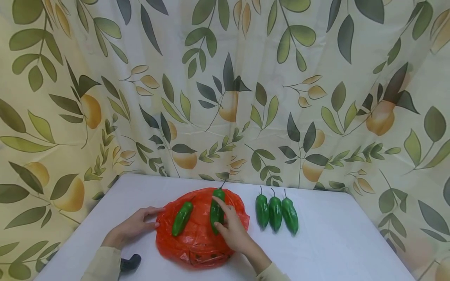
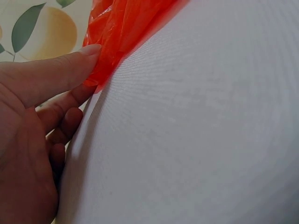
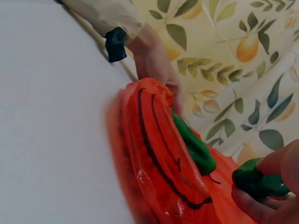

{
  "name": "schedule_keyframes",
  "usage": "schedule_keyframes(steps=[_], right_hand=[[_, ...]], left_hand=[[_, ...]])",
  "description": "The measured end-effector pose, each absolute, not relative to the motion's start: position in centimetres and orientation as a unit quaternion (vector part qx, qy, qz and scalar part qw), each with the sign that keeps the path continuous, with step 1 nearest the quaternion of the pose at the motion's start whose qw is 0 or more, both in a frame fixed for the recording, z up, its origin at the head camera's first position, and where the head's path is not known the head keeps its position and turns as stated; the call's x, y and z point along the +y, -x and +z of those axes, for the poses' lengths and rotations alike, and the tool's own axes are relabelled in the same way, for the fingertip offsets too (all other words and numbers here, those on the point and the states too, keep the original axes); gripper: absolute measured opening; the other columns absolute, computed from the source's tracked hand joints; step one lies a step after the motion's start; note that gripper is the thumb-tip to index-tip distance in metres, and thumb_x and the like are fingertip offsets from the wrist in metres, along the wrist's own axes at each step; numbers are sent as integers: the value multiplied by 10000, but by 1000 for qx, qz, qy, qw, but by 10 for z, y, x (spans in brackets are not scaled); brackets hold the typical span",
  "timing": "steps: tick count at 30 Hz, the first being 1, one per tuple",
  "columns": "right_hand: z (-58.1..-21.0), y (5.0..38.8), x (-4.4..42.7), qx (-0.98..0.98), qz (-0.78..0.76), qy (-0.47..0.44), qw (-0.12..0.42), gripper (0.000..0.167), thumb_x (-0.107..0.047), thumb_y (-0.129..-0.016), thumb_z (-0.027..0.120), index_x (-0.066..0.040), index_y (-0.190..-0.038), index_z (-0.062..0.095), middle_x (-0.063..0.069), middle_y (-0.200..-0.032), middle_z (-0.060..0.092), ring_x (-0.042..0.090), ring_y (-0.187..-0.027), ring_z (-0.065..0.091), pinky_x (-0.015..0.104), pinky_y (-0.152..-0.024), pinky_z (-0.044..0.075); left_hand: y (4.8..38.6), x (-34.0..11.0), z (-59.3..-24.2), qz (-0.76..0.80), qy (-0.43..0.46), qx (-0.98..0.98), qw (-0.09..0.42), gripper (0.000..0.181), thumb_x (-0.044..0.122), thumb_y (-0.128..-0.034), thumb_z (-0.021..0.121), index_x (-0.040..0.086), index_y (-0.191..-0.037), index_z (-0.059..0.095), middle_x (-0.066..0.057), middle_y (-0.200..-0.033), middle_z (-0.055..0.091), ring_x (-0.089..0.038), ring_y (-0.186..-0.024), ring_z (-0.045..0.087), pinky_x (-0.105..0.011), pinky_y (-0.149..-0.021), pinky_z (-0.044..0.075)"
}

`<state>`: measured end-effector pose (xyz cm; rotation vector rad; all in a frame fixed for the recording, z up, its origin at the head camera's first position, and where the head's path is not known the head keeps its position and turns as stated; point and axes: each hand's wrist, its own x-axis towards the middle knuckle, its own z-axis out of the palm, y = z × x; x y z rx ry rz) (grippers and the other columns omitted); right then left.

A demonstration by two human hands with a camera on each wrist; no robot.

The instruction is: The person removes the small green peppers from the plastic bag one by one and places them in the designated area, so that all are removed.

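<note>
A red plastic bag [image 1: 200,238] lies flat on the white table, one green chili pepper [image 1: 182,219] resting on its left part. My right hand [image 1: 233,232] holds a second green pepper [image 1: 216,217] between thumb and fingers, over the bag's right part; its stem points away from me. Whether this pepper touches the bag I cannot tell. At the bag's left edge, my left hand [image 1: 138,224] pinches the plastic, thumb [image 2: 84,63] on top and a finger beneath. Black printed lines show through the red plastic in the right wrist view.
Right of the bag, three green peppers [image 1: 275,212] lie side by side, stems pointing to the back. The white table [image 1: 334,238] ends at a patterned curtain [image 1: 246,97] behind. A dark device [image 1: 131,263] sits by my left wrist.
</note>
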<state>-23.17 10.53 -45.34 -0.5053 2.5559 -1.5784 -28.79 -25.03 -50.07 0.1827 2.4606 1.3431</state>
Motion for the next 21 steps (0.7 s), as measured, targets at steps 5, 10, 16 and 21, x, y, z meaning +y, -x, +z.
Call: schedule_keyframes(steps=[5, 10, 16, 21], right_hand=[[-449, 232, 110, 838, -519, 165, 36, 755, -77, -952, 677, -440, -1512, 323, 201, -1426, 395, 342, -1156, 606, 479, -869, 627], [-445, 232, 113, 844, -509, 165, 29, 735, -72, -945, 686, -366, -1512, 323, 196, -1354, 427, 287, -1043, 628, 441, -856, 634], [-442, 233, 115, 841, -517, 159, 12, 699, -78, -926, 707, -301, -1488, 357, 178, -1393, 419, 292, -1110, 541, 361, -820, 628], [-441, 234, 116, 839, -519, 164, -13, 678, -39, -911, 703, -235, -1472, 375, 205, -1424, 386, 261, -992, 560, 287, -763, 591]], left_hand=[[287, -250, -499, 474, -73, 862, 164, 535, 177, -877, 743, 222, -1395, 617, -98, -1530, 507, -439, -1498, 287, -762, -1166, 189], [287, -251, -499, 477, -76, 860, 162, 523, 163, -884, 730, 219, -1392, 619, -104, -1533, 503, -440, -1497, 292, -751, -1175, 190], [285, -250, -498, 479, -62, 860, 164, 526, 165, -878, 740, 233, -1386, 624, -93, -1535, 502, -431, -1499, 292, -753, -1173, 193], [285, -250, -497, 472, -58, 864, 165, 533, 194, -877, 748, 236, -1393, 618, -96, -1543, 495, -433, -1498, 294, -755, -1166, 204]])
